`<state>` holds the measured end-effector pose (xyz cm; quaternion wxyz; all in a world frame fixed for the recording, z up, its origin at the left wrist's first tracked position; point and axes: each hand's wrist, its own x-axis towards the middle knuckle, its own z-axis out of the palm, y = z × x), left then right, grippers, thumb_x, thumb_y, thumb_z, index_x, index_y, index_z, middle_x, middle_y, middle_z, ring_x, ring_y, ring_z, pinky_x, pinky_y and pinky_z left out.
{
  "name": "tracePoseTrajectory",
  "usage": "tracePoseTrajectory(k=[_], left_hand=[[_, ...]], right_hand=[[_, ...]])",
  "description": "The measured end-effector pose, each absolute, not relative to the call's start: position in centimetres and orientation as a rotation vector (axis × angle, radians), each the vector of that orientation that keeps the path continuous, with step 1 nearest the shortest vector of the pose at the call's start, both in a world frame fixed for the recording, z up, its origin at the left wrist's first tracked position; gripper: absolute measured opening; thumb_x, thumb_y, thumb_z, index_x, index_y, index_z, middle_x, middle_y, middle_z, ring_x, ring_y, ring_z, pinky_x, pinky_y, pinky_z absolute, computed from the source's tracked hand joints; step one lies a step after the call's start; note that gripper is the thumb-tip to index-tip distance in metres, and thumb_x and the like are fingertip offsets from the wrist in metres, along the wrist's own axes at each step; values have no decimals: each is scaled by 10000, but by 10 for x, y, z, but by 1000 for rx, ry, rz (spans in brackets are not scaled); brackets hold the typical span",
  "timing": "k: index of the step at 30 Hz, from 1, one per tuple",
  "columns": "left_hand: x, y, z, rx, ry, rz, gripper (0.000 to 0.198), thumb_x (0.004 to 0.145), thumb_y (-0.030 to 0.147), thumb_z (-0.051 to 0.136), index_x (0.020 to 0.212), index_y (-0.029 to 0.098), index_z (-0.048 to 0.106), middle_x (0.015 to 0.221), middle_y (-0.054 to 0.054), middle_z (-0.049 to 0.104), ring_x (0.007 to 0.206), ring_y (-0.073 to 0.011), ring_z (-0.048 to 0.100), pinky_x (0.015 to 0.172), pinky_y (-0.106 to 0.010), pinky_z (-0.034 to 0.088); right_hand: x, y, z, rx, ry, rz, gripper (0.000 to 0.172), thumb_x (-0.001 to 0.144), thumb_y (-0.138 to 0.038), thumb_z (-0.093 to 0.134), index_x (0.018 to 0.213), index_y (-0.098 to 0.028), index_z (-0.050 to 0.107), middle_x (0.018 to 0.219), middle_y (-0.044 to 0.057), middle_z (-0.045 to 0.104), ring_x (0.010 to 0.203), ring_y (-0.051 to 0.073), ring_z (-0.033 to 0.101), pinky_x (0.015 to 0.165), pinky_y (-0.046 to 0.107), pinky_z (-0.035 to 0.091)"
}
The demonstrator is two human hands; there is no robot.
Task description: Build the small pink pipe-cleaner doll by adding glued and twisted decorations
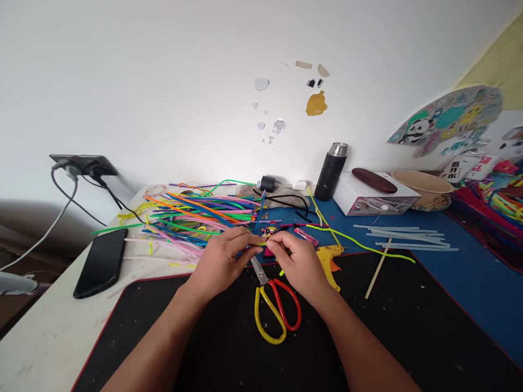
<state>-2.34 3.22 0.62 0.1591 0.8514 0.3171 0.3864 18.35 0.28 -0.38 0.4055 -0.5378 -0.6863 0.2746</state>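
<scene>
Above the black mat, my left hand (223, 258) and my right hand (296, 265) meet with fingertips pinched. Between them is a short yellow-green pipe cleaner (260, 244), mostly covered by the fingers. Just behind the fingertips is a small colourful figure (269, 233), partly hidden. Scissors (263, 279) with one yellow and one red handle lie below the hands, their blade tips out of sight under the left hand. To the right of my right hand rests a yellow glue gun (328, 262). A long neon-yellow pipe cleaner (359, 238) stretches behind it.
Many coloured pipe cleaners (196, 209) are heaped at the left, near a black phone (102, 262). Clear glue sticks (408, 237) and a wooden stick (378, 269) lie at the right. A black flask (330, 173), a white drawer box (373, 197) and a bowl (423, 184) stand along the wall.
</scene>
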Motion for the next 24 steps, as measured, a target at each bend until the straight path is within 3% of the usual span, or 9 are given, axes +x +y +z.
tracePoseTrajectory(k=[6,12,18,24], left_hand=[[-23,33,5,2483,920,1070,112,1025,195,638,1062,207,742,934,-48,773,824,-172,724,732,-262,535],[-23,32,5,2444,1031,1110,135,1031,213,606,963,208,722,876,-36,786,764,-173,732,700,-254,522],[-22,31,2,2333,1218,1138,167,992,211,593,904,219,735,827,-23,793,718,-179,739,660,-252,512],[-19,29,2,1887,1204,1005,208,970,342,626,848,213,735,667,22,715,507,-136,650,502,-219,483]], right_hand=[[181,1,-5,-1356,-1726,745,240,1030,-368,570,895,-227,710,768,0,714,674,166,618,641,278,433],[180,0,-8,-1301,-1691,846,230,1026,-409,603,1025,-231,749,782,3,731,658,167,655,606,264,462],[180,0,-5,-1323,-1784,691,263,1049,-365,569,1039,-234,797,820,22,784,696,187,697,660,282,469],[182,0,-4,-1370,-1811,698,298,1056,-381,547,1001,-239,804,737,12,759,648,184,680,596,274,424]])
